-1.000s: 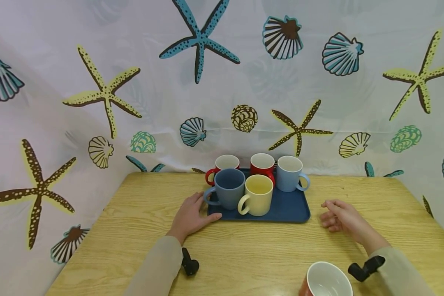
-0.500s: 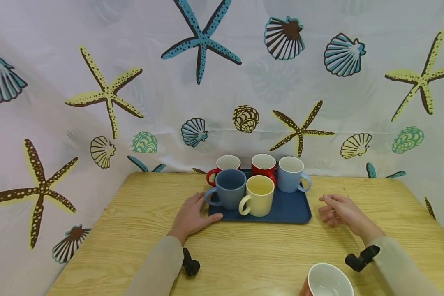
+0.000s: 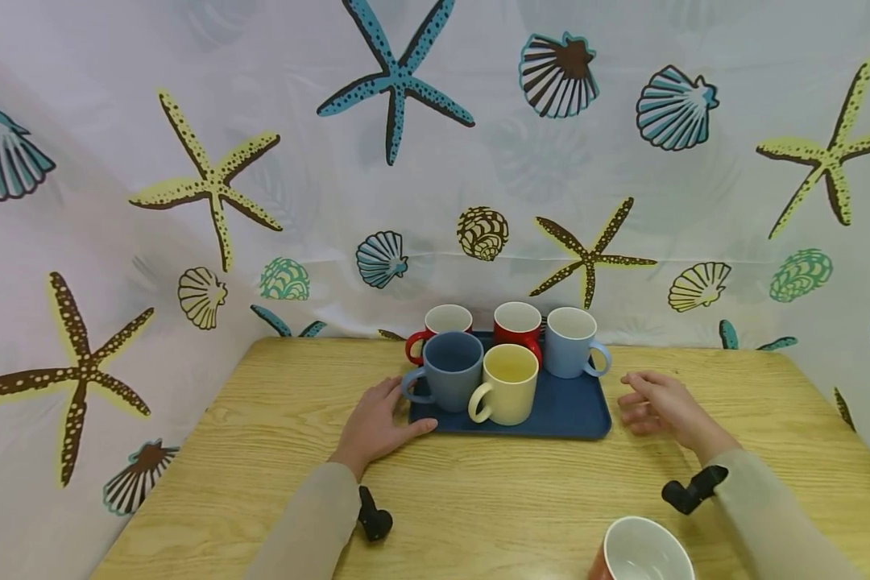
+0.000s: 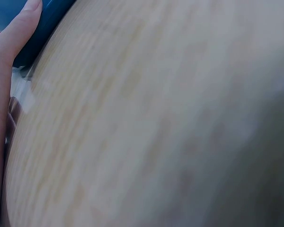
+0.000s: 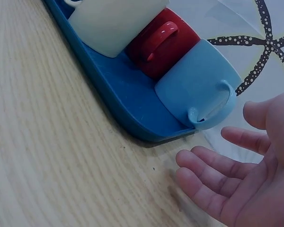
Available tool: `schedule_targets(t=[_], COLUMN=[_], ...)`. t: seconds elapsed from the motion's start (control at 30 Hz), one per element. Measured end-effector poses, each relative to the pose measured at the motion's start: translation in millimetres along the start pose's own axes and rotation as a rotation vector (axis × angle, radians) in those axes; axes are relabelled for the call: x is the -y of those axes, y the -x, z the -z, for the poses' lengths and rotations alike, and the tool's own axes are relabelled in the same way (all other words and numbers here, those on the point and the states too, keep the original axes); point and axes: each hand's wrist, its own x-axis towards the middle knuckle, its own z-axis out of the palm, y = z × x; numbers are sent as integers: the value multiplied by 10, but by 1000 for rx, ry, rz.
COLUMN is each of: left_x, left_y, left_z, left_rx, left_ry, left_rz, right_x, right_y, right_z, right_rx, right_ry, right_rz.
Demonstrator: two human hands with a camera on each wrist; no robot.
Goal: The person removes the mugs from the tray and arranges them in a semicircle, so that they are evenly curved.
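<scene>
My left hand [image 3: 377, 424] rests at the front left corner of a dark blue tray [image 3: 569, 412], thumb straight along its front edge. In the left wrist view the thumb [image 4: 24, 23] lies over the tray's blue wall. Right beside the fingers stands a dark blue mug [image 3: 455, 383], next to a pale yellow mug [image 3: 516, 395]. Behind them are two red mugs with white insides and a light blue mug [image 3: 564, 354]. My right hand [image 3: 665, 412] hovers just right of the tray, palm facing it, fingers loosely bent and holding nothing. The light blue mug's handle points toward this hand.
An orange-red mug [image 3: 645, 552] with a white inside stands at the table's front edge, left of my right forearm and partly cut off. A cloth with printed starfish [image 3: 399, 76] and shells hangs behind and beside the wooden table [image 3: 478, 499].
My right hand has moved a little left, closer to the tray's right side. The left hand stays in place at the tray corner; the mugs have not moved.
</scene>
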Motion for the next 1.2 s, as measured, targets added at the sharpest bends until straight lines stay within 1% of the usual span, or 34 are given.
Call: schedule_targets(t=[0.13,0.33,0.47,0.63,0.8,1.03,1.2], left_x=[-19,-50,-53,-38,-26,-31,-17], left_y=[-1,4,12,15,14,-1,-10], left_z=[4,56,63,47,38,29,23], left_rx=[-4,-7,3,4,-1,6,1], left_ry=[7,13,13,7,2,7,0], left_rz=[0,6,17,8,5,6,5], right_x=[33,66,82,129,194,250,266], right_y=[-45,-140,-207,-266,-319,-413,-448], right_z=[-21,-72,-76,-71,-69,-62,-60], right_rx=[-12,-37,-31,-28,3,54,75], right_ry=[11,21,40,73,83,99,102], right_rz=[1,0,-18,-20,-12,-65,-78])
